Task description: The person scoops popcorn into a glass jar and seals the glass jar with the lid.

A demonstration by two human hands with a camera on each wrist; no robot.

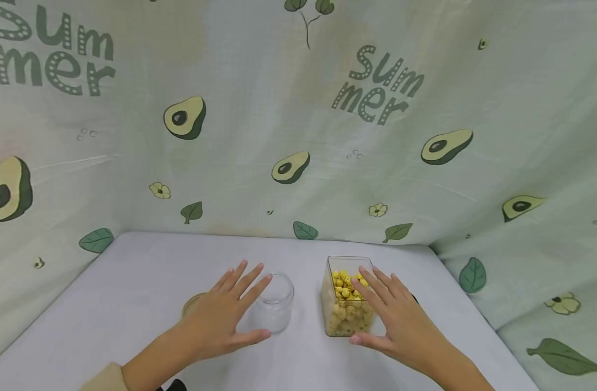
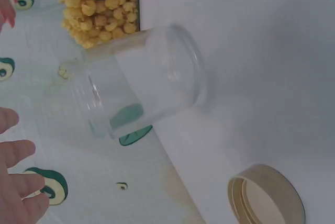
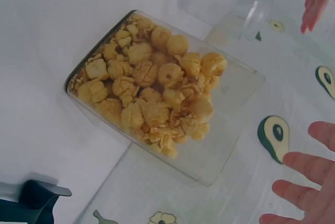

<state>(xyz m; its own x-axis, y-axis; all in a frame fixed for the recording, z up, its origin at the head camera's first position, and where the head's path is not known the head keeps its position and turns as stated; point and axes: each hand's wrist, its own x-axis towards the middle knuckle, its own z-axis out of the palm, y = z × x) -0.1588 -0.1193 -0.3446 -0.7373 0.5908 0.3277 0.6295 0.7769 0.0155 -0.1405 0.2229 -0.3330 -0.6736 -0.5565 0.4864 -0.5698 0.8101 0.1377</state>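
Observation:
My left hand hovers with fingers spread, holding nothing, just left of a clear empty jar. The jar stands upright and uncovered. Beyond the left hand lies a beige round lid, mostly hidden in the head view. Over on the other side, my right hand also has its fingers spread and empty. It overlaps a clear square container in the head view. Yellow popcorn fills much of that open-topped container.
A dark green object with a curved end lies right of the popcorn container, largely behind the right hand in the head view. White cloth covers the table. A printed avocado curtain hangs behind and at both sides.

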